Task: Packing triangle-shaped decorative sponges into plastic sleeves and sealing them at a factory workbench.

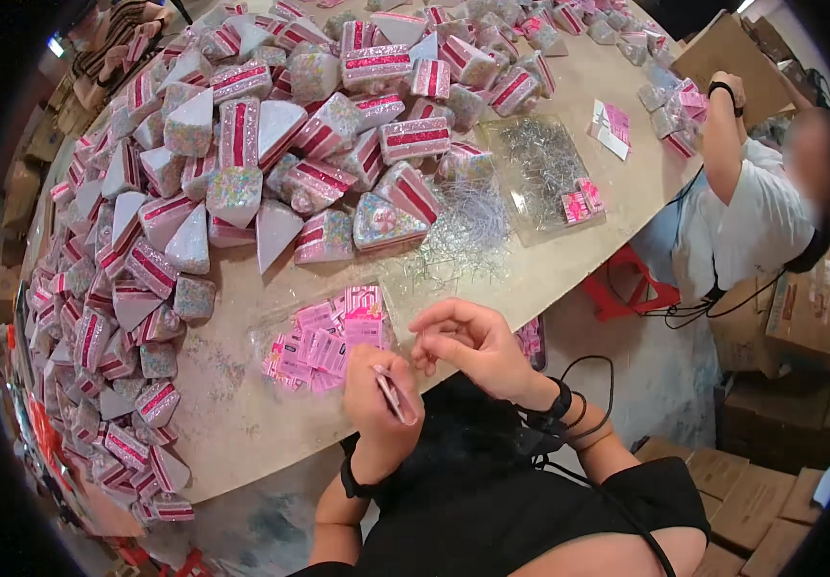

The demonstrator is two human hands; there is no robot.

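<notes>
My left hand (383,399) is closed around a few thin pink-and-white cards (392,392), seen mostly edge-on. Close beside it, my right hand (477,351) has its fingers curled in toward the thumb. Whatever sits between those fingertips, if anything, is too small to make out. Just beyond my left hand, a shallow clear tray (266,332) holds loose pink printed tags (314,351). Past my hands lies a heap of thin clear plastic strands (468,226). Glittery toy cake slices (391,216), with pink layers and sprinkles, are piled across the far and left table.
A second clear tray (530,216) holds more strands and some pink tags (583,200). At the right, a person (756,212) in white works near a cardboard box (737,72). A red stool (627,284) and stacked cartons (756,505) stand off the table's right side.
</notes>
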